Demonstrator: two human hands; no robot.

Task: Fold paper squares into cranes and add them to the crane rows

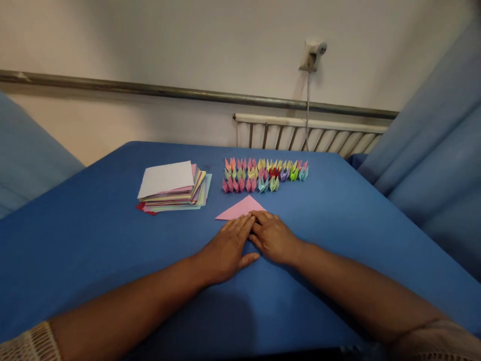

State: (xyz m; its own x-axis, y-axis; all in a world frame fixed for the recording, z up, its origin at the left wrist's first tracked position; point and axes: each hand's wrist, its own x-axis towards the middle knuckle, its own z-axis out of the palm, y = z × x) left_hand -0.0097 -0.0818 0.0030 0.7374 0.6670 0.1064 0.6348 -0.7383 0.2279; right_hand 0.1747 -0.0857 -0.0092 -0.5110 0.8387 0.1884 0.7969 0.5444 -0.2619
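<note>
A pink sheet of paper (pixel 244 206), folded into a triangle, lies flat on the blue table with its point away from me. My left hand (pixel 227 250) rests on its near edge, fingers stretched out and the thumb spread to the side. Against it, fingertips meeting near the middle of that edge, is my right hand (pixel 276 238), its fingers slightly bent and laid on the paper. The hands cover the paper's near side and right part. Just beyond the triangle stand rows of small folded paper cranes (pixel 263 174) in many colours.
To the left is a stack of coloured paper sheets (pixel 171 185) with a white one on top. Blue cloth (pixel 150 250) covers the table. Behind it are a wall rail (pixel 169 91), a radiator (pixel 311 130) and a socket with a cord (pixel 311 55). Blue curtains (pixel 432 125) hang at both sides.
</note>
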